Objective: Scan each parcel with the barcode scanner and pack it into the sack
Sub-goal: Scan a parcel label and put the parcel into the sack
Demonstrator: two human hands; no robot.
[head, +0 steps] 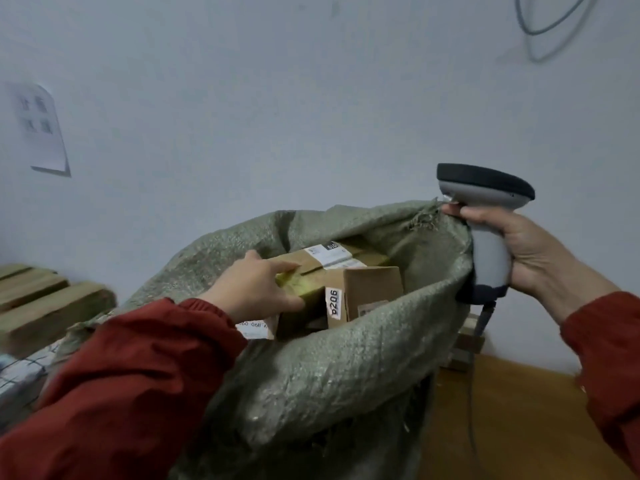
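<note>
A grey-green woven sack [332, 368] stands open in the middle, with several cardboard parcels inside. My left hand [256, 289] reaches into its mouth and grips the near end of a long brown parcel [332, 268] with a white label. A smaller box [372, 292] marked 9206 stands beside it. My right hand [519, 251] holds the grey barcode scanner [488, 216] by its handle at the sack's right rim, its dark head pointing left; its fingers also pinch the frayed sack edge.
A wooden pallet [41, 306] lies at the left against the pale wall, with flat packages [17, 375] below it. A paper sheet [41, 129] hangs on the wall. The scanner's cable [474, 393] drops to the wooden floor [512, 417] at the right.
</note>
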